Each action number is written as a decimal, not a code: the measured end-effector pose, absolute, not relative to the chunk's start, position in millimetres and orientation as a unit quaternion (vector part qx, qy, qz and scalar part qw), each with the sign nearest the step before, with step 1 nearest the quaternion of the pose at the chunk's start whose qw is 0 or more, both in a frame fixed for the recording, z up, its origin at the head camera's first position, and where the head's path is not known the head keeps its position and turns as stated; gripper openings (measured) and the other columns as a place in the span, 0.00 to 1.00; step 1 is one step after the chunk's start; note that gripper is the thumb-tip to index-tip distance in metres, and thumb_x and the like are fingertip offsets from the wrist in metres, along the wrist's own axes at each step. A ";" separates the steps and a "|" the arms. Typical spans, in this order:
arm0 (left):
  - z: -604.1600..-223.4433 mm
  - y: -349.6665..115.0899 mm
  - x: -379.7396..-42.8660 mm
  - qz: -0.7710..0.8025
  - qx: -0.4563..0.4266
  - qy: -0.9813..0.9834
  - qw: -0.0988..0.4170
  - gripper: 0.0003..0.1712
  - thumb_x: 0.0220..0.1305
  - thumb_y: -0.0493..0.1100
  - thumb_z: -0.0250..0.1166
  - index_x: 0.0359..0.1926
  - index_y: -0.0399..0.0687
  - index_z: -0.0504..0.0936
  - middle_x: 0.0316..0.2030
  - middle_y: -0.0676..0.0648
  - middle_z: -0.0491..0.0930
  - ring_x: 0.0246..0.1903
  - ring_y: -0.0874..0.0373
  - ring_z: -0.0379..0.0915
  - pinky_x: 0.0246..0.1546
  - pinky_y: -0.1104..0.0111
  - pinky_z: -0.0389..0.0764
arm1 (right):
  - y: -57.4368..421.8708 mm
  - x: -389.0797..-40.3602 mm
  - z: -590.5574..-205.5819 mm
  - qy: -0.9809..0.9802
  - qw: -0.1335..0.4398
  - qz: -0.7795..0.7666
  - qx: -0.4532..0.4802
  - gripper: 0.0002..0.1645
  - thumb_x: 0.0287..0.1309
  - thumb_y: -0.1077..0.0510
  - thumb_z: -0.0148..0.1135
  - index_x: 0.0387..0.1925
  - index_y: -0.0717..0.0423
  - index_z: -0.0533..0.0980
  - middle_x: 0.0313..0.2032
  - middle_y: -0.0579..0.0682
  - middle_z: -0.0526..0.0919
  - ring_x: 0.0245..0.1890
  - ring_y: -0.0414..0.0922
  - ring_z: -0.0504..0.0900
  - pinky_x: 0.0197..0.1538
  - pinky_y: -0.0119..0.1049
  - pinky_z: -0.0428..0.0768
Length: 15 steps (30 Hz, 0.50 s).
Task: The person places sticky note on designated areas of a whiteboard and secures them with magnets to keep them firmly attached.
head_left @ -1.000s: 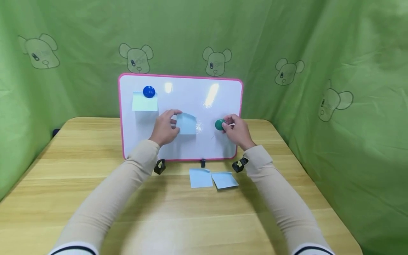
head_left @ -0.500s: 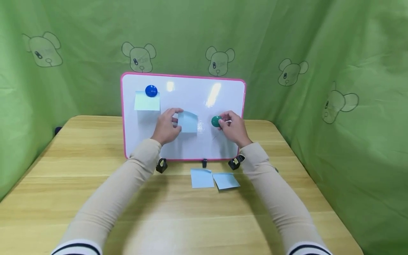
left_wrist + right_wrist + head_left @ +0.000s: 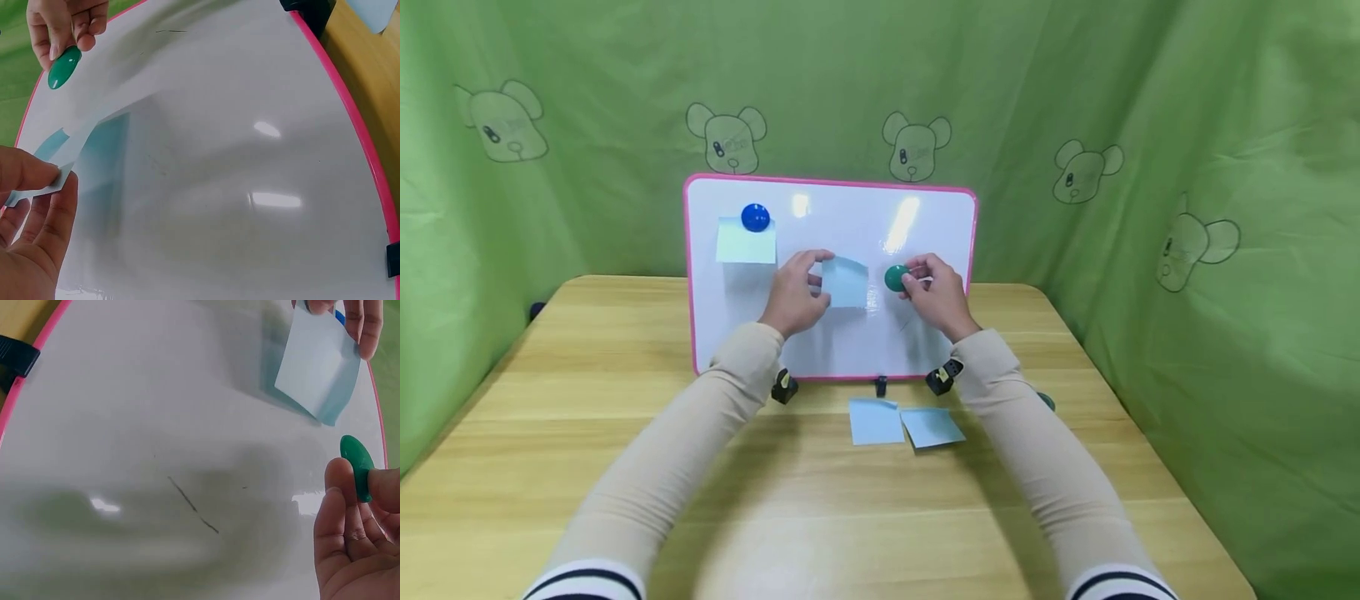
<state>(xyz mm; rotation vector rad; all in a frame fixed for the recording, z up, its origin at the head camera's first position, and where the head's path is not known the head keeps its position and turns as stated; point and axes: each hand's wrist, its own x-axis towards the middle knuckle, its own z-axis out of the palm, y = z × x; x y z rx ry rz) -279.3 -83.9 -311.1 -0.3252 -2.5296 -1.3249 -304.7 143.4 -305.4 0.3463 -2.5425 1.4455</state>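
Between thumb and fingers my left hand (image 3: 795, 293) pinches the left edge of a light blue sticky note (image 3: 846, 283) in front of the whiteboard (image 3: 820, 354). In the right wrist view the note (image 3: 317, 365) stands off the board with a shadow behind it. My right hand (image 3: 938, 296) pinches a round green magnet (image 3: 896, 278) just right of the note, apart from it. The left wrist view shows the green magnet (image 3: 64, 67) edge-on, away from the board surface. At the board's upper left, a blue magnet (image 3: 756, 217) lies over the top of another sticky note (image 3: 746, 242).
Two more sticky notes, one on the left (image 3: 876, 422) and one on the right (image 3: 932, 427), lie on the wooden table (image 3: 820, 517) before the board. Black clips (image 3: 881, 386) support its lower edge. A green object (image 3: 1046, 401) peeks out behind the right sleeve. Green curtains (image 3: 820, 75) surround the table.
My right hand has moved left with the green magnet, closer to the note. My left hand has raised the note slightly. The green object beside the right sleeve has come into sight.
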 end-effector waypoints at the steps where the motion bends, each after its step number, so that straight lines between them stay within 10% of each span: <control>1: -311.2 -83.4 -279.5 -0.456 -0.109 -0.873 0.133 0.33 0.56 0.29 0.66 0.63 0.47 0.71 0.59 0.43 0.70 0.49 0.47 0.75 0.46 0.58 0.82 | 141.9 -304.4 -304.9 -0.859 0.099 0.489 0.117 0.13 0.67 0.63 0.55 0.51 0.63 0.72 0.40 0.57 0.78 0.34 0.48 0.83 0.39 0.36 0.83; 15: -306.4 -79.4 -289.0 -0.457 -0.108 -0.870 0.150 0.33 0.57 0.29 0.65 0.63 0.47 0.70 0.59 0.44 0.70 0.51 0.48 0.74 0.47 0.60 0.82 | 123.6 -310.5 -297.8 -0.854 0.118 0.489 0.133 0.16 0.68 0.63 0.54 0.55 0.62 0.72 0.43 0.56 0.78 0.36 0.47 0.84 0.42 0.37 0.83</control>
